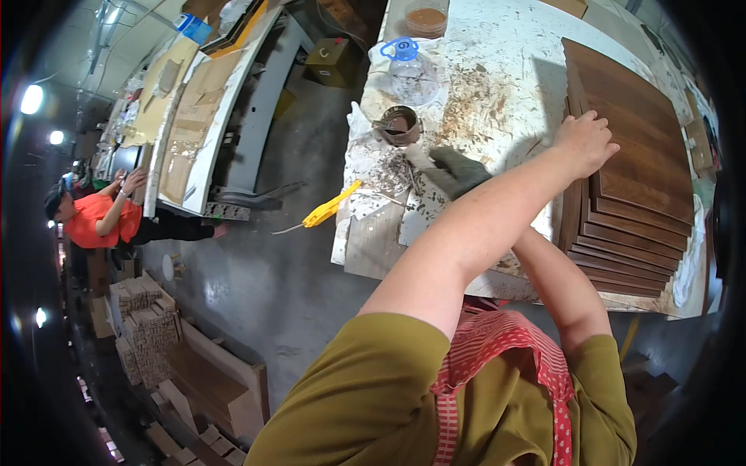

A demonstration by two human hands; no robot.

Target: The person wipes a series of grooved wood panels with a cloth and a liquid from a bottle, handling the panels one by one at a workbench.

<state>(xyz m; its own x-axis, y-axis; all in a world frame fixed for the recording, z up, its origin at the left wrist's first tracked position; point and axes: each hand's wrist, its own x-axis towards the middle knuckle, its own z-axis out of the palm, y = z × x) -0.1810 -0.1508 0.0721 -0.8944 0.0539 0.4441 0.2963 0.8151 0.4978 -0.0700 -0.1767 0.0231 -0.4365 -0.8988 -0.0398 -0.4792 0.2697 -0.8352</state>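
My bare left hand (587,144) reaches across to the right. Its bent fingers lie over the left edge of the top dark brown wooden panel (641,128), which tops a fanned stack. Crossing beneath that arm, my right hand (460,172) wears a dark grey-green glove. Its fingers are closed near a pale, stained piece (422,161) that I cannot make out. Just beyond it stands a small open can (400,125) with brown residue. A clear plastic jug (413,78) with a blue cap and handle sits behind the can.
The white worktable (513,46) is stained brown. A yellow-handled tool (330,208) juts past its left edge. A tub of brown liquid (426,19) stands at the back. Across the grey floor (303,295), a person in orange (101,217) works at another bench; wooden pieces (148,334) are stacked lower left.
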